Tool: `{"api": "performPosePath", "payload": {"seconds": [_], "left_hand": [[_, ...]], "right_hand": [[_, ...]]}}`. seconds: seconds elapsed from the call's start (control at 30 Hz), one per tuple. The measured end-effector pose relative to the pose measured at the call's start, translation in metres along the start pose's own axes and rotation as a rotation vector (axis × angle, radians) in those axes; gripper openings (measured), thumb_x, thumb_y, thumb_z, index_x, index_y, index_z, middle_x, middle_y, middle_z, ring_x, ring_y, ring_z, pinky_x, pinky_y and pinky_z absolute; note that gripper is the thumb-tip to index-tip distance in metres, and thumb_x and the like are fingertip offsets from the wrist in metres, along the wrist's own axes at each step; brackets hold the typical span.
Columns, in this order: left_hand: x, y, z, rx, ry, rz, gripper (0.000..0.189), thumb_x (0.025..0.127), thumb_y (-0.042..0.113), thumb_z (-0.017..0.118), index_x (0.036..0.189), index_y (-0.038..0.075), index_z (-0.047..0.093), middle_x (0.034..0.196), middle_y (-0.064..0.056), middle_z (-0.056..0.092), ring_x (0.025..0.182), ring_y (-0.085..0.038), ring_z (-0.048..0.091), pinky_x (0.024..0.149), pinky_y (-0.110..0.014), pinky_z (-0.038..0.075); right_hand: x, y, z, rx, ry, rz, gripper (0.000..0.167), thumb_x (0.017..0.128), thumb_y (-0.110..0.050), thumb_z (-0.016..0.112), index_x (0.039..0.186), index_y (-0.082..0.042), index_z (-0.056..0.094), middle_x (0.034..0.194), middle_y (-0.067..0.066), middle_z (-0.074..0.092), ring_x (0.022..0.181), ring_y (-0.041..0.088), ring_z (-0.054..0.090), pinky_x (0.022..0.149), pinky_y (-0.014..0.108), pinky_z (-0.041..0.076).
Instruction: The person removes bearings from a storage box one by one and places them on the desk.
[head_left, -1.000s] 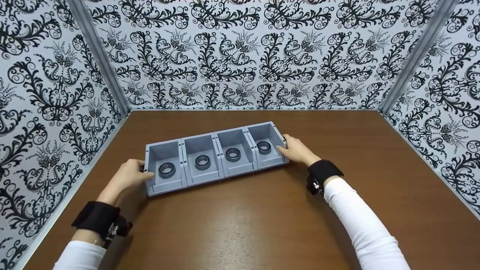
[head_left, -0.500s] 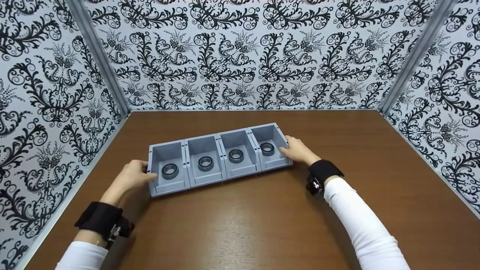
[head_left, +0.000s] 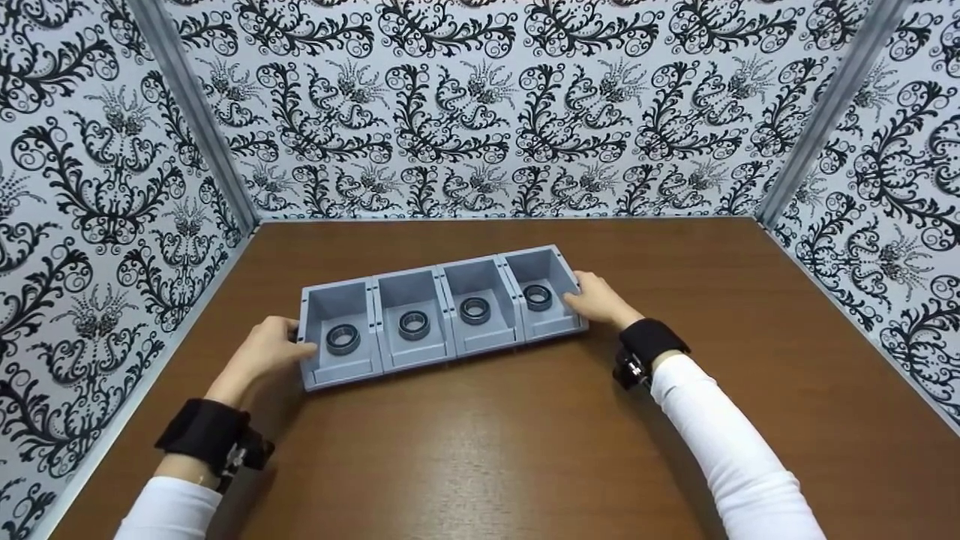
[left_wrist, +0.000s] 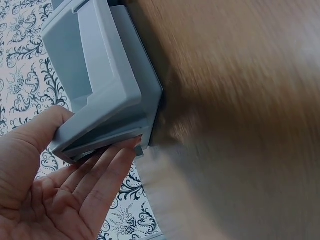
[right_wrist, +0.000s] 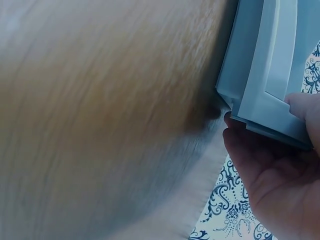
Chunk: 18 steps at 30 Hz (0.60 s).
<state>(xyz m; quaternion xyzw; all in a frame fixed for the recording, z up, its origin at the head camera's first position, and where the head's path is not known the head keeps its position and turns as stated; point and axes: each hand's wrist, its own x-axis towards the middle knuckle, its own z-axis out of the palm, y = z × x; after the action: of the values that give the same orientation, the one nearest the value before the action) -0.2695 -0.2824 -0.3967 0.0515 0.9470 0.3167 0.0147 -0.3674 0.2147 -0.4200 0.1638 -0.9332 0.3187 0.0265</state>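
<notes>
A grey bin row with several compartments lies slanted on the table, its right end farther back. One dark ring-shaped ball bearing sits in the leftmost compartment; others are a bearing, a third bearing and one more on the right. My left hand grips the left end wall, thumb over the rim and fingers along the outside; the left wrist view shows those fingers under the side ledge. At the opposite end my right hand pinches the right wall, thumb inside, fingers outside.
The brown wooden table extends in front of the bin row and to its right. Patterned white-and-black walls enclose the back and both sides, with grey metal posts in the corners.
The bin row with its bearings has shifted slightly to the right, mostly in the first half second. Both hands have moved along with it, keeping their hold on its ends.
</notes>
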Motion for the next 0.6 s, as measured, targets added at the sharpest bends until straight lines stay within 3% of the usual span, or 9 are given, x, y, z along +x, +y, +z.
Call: {"api": "performPosePath", "payload": {"seconds": [0.2, 0.4, 0.6], "left_hand": [[0.004, 0.002, 0.001, 0.01, -0.001, 0.015, 0.029, 0.08, 0.013, 0.067, 0.1, -0.007, 0.07, 0.084, -0.01, 0.069, 0.072, -0.017, 0.055, 0.065, -0.028, 0.044], [0.009, 0.005, 0.003, -0.001, -0.006, 0.011, 0.033, 0.081, 0.014, 0.067, 0.104, -0.01, 0.069, 0.087, -0.013, 0.07, 0.073, -0.019, 0.056, 0.065, -0.027, 0.044], [0.014, 0.007, 0.005, -0.001, -0.009, 0.003, 0.027, 0.081, 0.014, 0.067, 0.099, -0.006, 0.07, 0.082, -0.009, 0.067, 0.071, -0.017, 0.054, 0.063, -0.027, 0.043]], "right_hand": [[-0.004, -0.003, -0.003, 0.056, 0.0, 0.032, 0.032, 0.087, -0.003, 0.054, 0.114, 0.014, 0.06, 0.102, 0.026, 0.068, 0.086, 0.029, 0.063, 0.078, 0.04, 0.052], [-0.008, 0.0, -0.005, 0.075, -0.001, 0.055, 0.032, 0.087, -0.002, 0.054, 0.115, 0.014, 0.06, 0.104, 0.028, 0.067, 0.086, 0.029, 0.063, 0.078, 0.04, 0.052], [-0.012, 0.007, -0.008, 0.073, 0.004, 0.066, 0.034, 0.088, -0.003, 0.054, 0.116, 0.015, 0.059, 0.105, 0.028, 0.067, 0.086, 0.028, 0.062, 0.077, 0.038, 0.051]]}}
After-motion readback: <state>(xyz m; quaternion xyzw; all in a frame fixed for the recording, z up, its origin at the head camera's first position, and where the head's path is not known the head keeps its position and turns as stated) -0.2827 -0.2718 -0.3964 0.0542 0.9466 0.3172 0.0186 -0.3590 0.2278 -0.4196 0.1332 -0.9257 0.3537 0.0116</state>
